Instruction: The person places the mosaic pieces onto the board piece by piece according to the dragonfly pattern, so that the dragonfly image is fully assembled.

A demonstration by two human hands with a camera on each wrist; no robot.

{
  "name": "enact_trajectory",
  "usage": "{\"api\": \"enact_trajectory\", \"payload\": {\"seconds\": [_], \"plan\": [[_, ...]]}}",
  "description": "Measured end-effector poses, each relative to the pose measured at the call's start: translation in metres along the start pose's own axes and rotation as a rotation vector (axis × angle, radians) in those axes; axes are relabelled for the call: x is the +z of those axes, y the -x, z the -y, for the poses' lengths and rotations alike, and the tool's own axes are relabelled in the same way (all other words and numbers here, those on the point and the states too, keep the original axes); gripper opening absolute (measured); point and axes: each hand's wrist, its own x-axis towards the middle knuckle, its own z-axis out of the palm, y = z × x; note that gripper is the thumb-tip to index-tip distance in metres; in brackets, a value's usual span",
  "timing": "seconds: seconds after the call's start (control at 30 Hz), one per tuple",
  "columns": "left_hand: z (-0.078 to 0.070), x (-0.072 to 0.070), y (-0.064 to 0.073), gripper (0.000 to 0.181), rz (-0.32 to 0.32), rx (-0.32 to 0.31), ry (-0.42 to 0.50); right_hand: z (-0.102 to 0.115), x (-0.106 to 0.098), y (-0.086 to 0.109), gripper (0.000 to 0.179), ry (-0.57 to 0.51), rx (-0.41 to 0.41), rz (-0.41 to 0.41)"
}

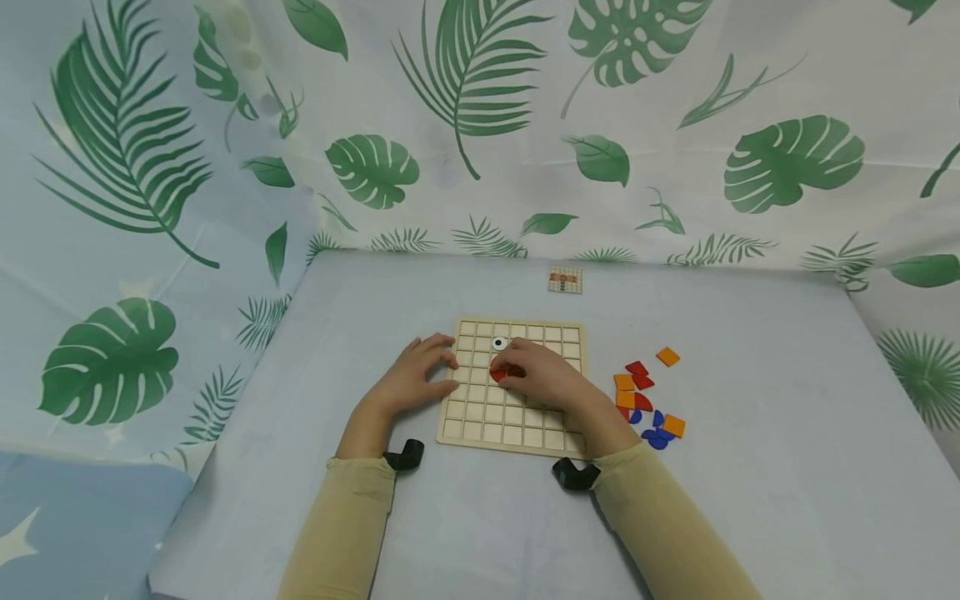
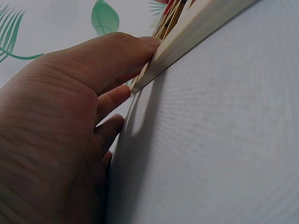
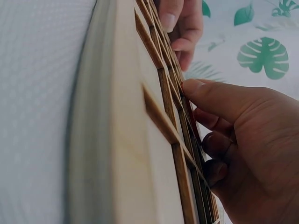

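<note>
A wooden grid board (image 1: 480, 415) lies on the table, with a white disc with a black centre (image 1: 499, 343) in one of its upper squares. Along the board's left edge, my left hand (image 1: 407, 375) rests its thumb and fingertips, spread apart. My right hand (image 1: 546, 377) is over the middle of the grid, its curled fingers and thumb at a red piece with a curved edge (image 1: 498, 375). Much of that piece is hidden under the fingers. In the right wrist view, the right thumb (image 3: 205, 93) reaches down to the grid's ridges.
Right of the board lie loose orange squares (image 1: 668, 357), red pieces (image 1: 639, 372) and blue rounded pieces (image 1: 657, 438), several overlapping. A small patterned card (image 1: 565, 280) lies behind the board. Leaf-printed cloth (image 1: 525, 192) stands at the table's back and sides.
</note>
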Motion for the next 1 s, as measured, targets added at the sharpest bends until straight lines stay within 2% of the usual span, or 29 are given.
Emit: {"api": "enact_trajectory", "payload": {"seconds": [0.17,0.47,0.7,0.83,1.0], "plan": [[0.000,0.000,0.000,0.024,0.004,-0.005,0.003,-0.001,0.001,0.000,0.020,0.019,-0.023,-0.006],[0.001,0.001,-0.001,0.025,0.004,-0.002,-0.001,-0.001,0.000,0.002,0.015,-0.016,0.000,-0.022],[-0.001,0.000,-0.001,0.025,0.000,0.002,0.000,-0.004,-0.017,0.015,0.012,-0.124,0.032,-0.147],[0.000,0.001,-0.001,0.025,-0.002,-0.003,-0.005,-0.014,-0.032,0.026,0.016,-0.127,0.027,-0.223],[0.000,0.001,0.000,0.025,0.002,-0.009,-0.003,-0.028,-0.050,0.044,0.023,-0.100,0.089,-0.255]]}}
